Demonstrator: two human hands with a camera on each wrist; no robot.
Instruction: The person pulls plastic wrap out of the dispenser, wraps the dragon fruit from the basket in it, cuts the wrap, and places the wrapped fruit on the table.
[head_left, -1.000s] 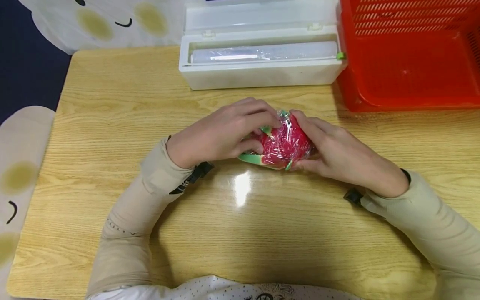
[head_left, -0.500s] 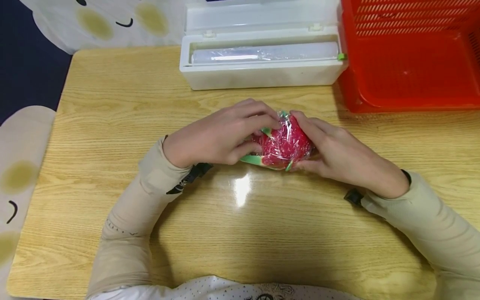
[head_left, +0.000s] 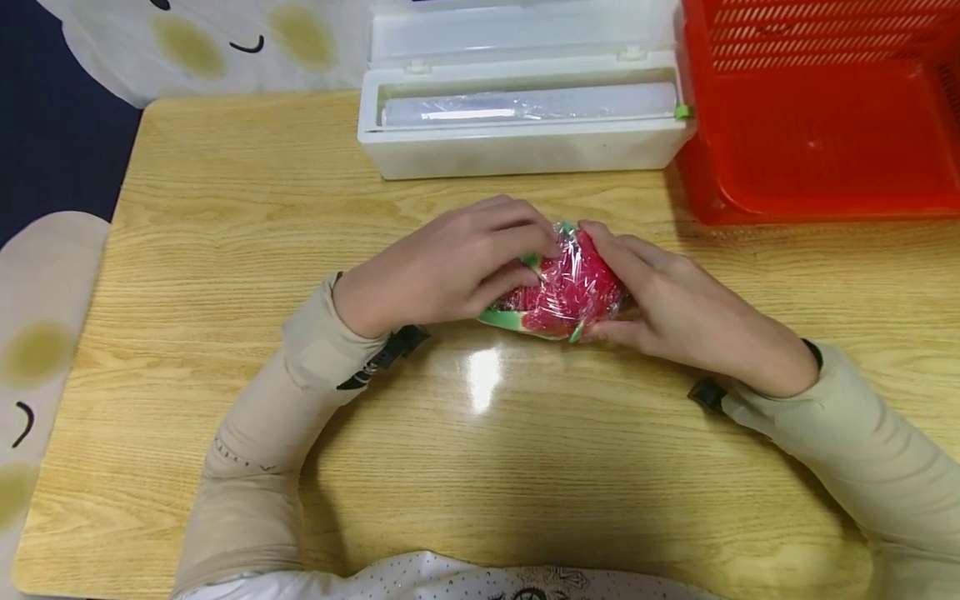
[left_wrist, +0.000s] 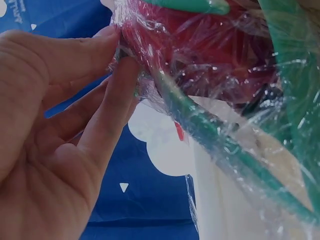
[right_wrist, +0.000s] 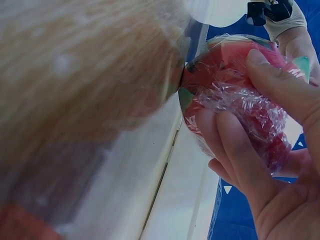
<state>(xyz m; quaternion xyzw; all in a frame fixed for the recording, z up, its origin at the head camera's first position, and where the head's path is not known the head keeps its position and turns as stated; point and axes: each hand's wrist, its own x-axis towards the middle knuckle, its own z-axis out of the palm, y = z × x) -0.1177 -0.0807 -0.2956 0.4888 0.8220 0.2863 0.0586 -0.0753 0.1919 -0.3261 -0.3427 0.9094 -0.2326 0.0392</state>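
A red dragon fruit [head_left: 573,287] with green scale tips lies under crinkled, shiny cling film just above the table's middle. My left hand [head_left: 450,267] pinches the film at its left side; in the left wrist view the thumb and fingertips of this hand [left_wrist: 65,115] meet at the fruit's edge. From the right, my right hand [head_left: 690,308] grips the fruit between thumb and fingers. The right wrist view shows bunched film [right_wrist: 260,115] on the red skin, between the thumb and curled fingers. The fruit's underside is hidden in the head view.
Behind the hands stands a white box [head_left: 525,154], lid raised, with a roll of cling film [head_left: 540,104] inside and a green slider at its right end. A red plastic basket [head_left: 825,204] is at the back right. The wooden table [head_left: 225,208] carries everything.
My left thumb has shifted up and to the right over the film, closer to the index finger. The right hand and the dragon fruit stay almost where they were.
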